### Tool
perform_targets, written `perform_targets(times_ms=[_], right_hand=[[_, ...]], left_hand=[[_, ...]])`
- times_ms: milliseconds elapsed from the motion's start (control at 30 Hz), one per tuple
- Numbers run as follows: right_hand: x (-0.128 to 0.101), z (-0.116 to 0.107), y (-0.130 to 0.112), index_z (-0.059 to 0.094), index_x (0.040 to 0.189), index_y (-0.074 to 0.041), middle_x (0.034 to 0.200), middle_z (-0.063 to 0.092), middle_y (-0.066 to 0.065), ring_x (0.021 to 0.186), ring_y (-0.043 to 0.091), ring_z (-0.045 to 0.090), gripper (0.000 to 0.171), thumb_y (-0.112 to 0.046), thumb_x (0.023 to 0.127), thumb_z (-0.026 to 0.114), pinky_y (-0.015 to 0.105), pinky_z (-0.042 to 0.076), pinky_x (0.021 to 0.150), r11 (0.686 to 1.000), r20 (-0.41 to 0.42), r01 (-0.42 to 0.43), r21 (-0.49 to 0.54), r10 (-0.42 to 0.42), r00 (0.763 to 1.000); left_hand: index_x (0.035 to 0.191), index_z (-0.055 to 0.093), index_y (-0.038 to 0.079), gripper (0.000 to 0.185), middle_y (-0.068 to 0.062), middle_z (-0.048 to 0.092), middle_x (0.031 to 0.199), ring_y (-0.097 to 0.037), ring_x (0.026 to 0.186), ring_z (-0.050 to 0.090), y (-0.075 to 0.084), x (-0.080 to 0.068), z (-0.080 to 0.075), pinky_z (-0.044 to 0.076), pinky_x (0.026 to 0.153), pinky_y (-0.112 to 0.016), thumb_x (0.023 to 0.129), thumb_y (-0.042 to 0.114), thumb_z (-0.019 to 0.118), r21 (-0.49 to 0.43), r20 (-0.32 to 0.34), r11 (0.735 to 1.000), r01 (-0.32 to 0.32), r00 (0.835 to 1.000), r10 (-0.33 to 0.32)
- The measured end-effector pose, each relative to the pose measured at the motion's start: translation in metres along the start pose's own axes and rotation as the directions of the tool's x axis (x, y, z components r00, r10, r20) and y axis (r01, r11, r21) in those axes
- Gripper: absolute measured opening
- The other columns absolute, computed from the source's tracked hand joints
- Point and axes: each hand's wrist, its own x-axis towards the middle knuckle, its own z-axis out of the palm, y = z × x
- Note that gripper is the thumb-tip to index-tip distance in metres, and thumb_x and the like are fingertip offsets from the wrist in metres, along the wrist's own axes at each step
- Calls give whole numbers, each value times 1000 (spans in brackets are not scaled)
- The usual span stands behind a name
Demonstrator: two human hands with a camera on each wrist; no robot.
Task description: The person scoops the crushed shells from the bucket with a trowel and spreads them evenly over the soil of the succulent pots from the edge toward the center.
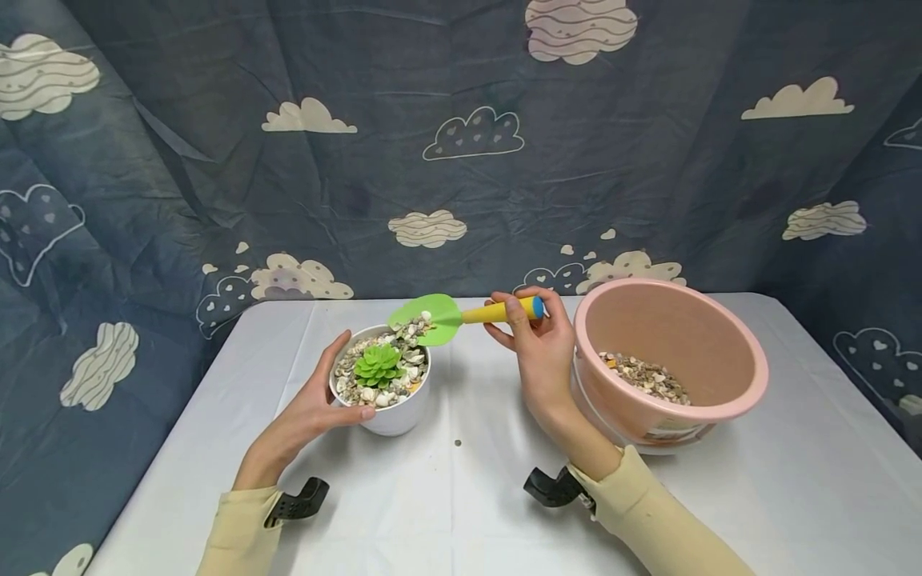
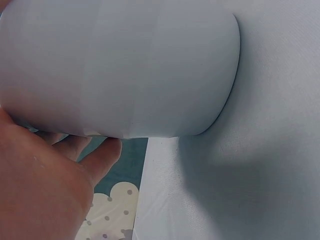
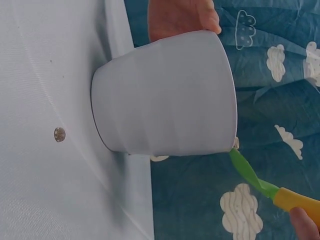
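Note:
A white pot (image 1: 399, 418) stands on the white-covered table, filled with small pebbles and shells (image 1: 347, 379) around a green succulent (image 1: 378, 366). My left hand (image 1: 311, 412) holds the pot from its left side, the thumb along the near rim and the fingers around the far side. In my right hand (image 1: 540, 352), the fingertips grip the yellow handle of a toy trowel (image 1: 497, 311) near its blue end. Its green blade lies over the pot's far right rim, with a small heap of pebbles (image 1: 414, 328) at its tip. In the right wrist view, the blade (image 3: 245, 166) meets the rim.
To the right stands a pink bucket (image 1: 745, 376) with pebbles (image 1: 648, 378) at its bottom, close beside my right wrist. A single loose pebble (image 1: 457, 442) lies on the table between my forearms. Behind the table hangs a dark blue cloth (image 1: 389, 184) with clouds.

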Motion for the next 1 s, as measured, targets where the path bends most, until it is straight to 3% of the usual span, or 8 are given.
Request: perform_targets(times_ms=[733,1000], right_hand=[[-11,-9,-9,48,112,4,112,65,28,106,36,65,25,-9,97,62,43,54,82,1000,35,8,-13,-8,999],[-15,-11,-13,49,111,4,114,64,31,106,37,65,21,-4,96,62,43,54,82,999,69,30,-23,-28,997]], left_hand=[[159,9,25,112,-17,7,160,-39,144,17,1,2,1,21,111,-56,75,17,83,-9,-29,1000,8,1000,-8],[159,7,26,111,-16,3,161,-38,145,11,0,1,1,17,113,-56,77,18,82,-20,-11,1000,7,1000,-7]])
